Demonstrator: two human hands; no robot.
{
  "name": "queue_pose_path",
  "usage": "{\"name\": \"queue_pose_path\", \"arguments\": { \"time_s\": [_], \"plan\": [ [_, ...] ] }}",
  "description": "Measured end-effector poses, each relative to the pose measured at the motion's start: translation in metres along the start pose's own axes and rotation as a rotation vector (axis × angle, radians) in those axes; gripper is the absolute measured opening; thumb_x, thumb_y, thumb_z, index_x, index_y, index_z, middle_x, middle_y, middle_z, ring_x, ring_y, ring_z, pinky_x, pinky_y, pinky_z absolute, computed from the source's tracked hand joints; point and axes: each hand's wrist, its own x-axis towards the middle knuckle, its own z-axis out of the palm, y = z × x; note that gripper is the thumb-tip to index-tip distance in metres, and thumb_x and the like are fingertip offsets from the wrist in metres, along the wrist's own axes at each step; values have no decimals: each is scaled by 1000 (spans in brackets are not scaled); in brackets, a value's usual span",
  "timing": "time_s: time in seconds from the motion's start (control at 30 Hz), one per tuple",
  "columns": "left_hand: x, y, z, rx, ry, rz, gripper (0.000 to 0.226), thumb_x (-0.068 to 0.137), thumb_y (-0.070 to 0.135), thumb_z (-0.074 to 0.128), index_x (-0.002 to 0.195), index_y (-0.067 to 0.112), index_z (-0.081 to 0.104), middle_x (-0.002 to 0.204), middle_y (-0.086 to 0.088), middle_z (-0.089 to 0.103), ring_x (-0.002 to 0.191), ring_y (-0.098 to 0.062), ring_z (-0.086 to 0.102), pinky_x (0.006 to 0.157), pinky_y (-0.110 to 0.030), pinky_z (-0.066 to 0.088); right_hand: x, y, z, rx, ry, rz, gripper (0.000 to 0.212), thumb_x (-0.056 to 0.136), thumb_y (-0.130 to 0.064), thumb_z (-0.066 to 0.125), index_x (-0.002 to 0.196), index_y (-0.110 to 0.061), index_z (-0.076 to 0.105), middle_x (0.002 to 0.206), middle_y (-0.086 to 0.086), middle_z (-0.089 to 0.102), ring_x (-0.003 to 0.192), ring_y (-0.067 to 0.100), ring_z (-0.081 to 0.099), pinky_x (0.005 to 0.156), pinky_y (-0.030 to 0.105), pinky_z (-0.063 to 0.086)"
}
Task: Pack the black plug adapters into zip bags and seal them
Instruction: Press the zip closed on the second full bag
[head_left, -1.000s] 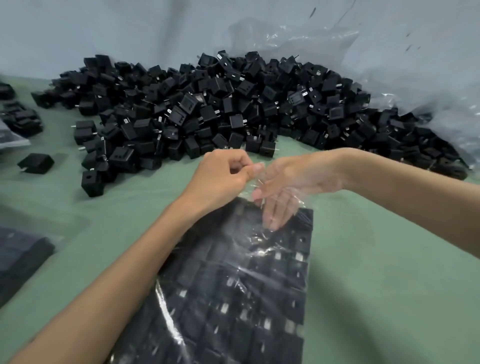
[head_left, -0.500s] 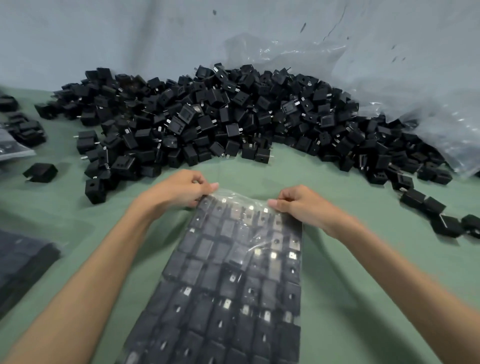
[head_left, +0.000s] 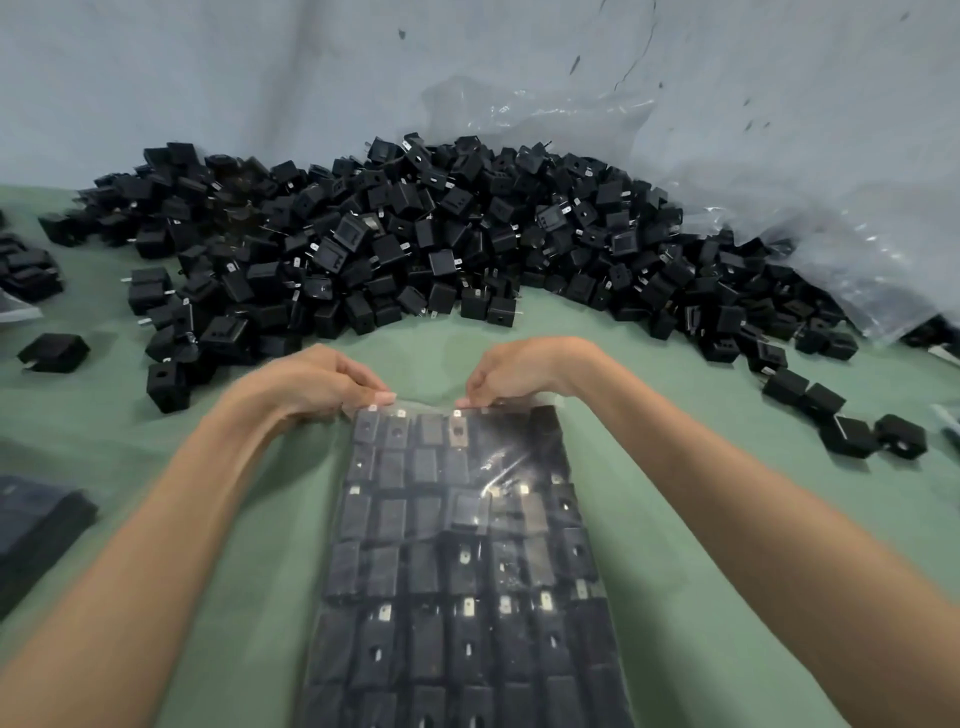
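Item: zip bag (head_left: 467, 545), clear, flat on table (head_left: 701, 519), packed with black plug adapters (head_left: 423, 566) in tidy rows

Position: centre of view, between the two forearms; long axis running from the near edge straight away toward the loose pile (head_left: 415, 234); mouth at the far end, well short of the pile

Left grip (head_left: 322, 384): clenched on the bag's far edge at its left corner, thumb tip (head_left: 382, 399) pinching the film

Right grip (head_left: 519, 376): clenched on the same edge, fingertips (head_left: 464, 402) past the middle, palm over the right corner

Key relation: closure strip lying crosswise, at right angles to the long axis, directly under both grips; bag body trailing back from them toward the wearer; short stretch of edge bare between the two sets of fingertips; neither grip clearly nearer

Seal state: cannot tell, film too faint along the strip

Judgement: sealing step in hand; next move probably a pinch-and-slide sideways along the strip, not along the bag's length

Also present: crumpled clear sheet (head_left: 779, 218) behind the pile; filled bag (head_left: 36, 525) at left edge; stray adapters (head_left: 852, 431) at right
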Motion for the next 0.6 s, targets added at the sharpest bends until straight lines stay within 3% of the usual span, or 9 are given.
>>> {"name": "queue_pose_path", "arguments": {
  "time_s": [0.03, 0.13, 0.2, 0.3, 0.43, 0.5, 0.6],
  "plan": [
    [1, 0, 3, 24, 50, 29, 6, 69, 29, 81, 64, 26, 77, 58, 12, 66, 61, -7, 55, 60, -22, 43, 1, -3, 0, -42, 5, -16, 16, 94, -18, 53, 86, -16, 66, 111, 7, 63, 102, 21, 53, 97, 36, 38],
    [5, 4, 8, 120, 118, 85, 9, 78, 29, 78, 69, 30, 76, 85, 8, 72, 92, -12, 61, 90, -30, 43, 0, -5, 4, -41, 33, -59, 19, 96, -14, 53, 107, -14, 68, 89, -9, 61, 89, 12, 54, 85, 27, 39],
    [3, 10, 8, 169, 65, 75, 1, 79, 32, 76, 80, 32, 76, 100, 6, 71, 100, -11, 59, 89, -28, 41, 0, -5, 7, -94, 69, -71, 24, 97, -11, 49, 113, -7, 67, 99, -7, 65, 93, 15, 57, 87, 27, 42],
    [1, 17, 3, 260, -32, 62, 7, 75, 45, 73, 82, 42, 73, 106, 11, 69, 101, -7, 57, 82, -26, 42, 5, -5, 14, -140, 126, -74, 30, 98, -17, 48, 112, 5, 64, 117, 13, 65, 103, 28, 59, 92, 34, 46],
    [4, 38, 4, 458, -166, 21, 22, 51, 65, 69, 68, 51, 72, 98, 21, 64, 109, -13, 53, 104, -38, 37, 8, -6, 23, -101, 200, -118, 29, 97, -22, 52, 106, 1, 66, 95, 9, 62, 85, 21, 50, 72, 24, 36],
    [9, 49, 12, 536, -216, 30, 20, 57, 63, 72, 69, 47, 72, 91, 23, 64, 108, -13, 54, 105, -42, 38, 8, -8, 22, -83, 176, -113, 26, 98, -21, 52, 110, -4, 66, 97, 7, 61, 88, 21, 51, 74, 26, 36],
    [18, 57, 23, 521, -211, 18, 10, 74, 45, 75, 66, 39, 71, 80, 16, 65, 94, -12, 56, 93, -36, 42, 6, -7, 15, -25, 123, -58, 26, 97, -15, 52, 119, -13, 65, 121, 5, 62, 110, 22, 54, 92, 31, 41]
  ]
}}
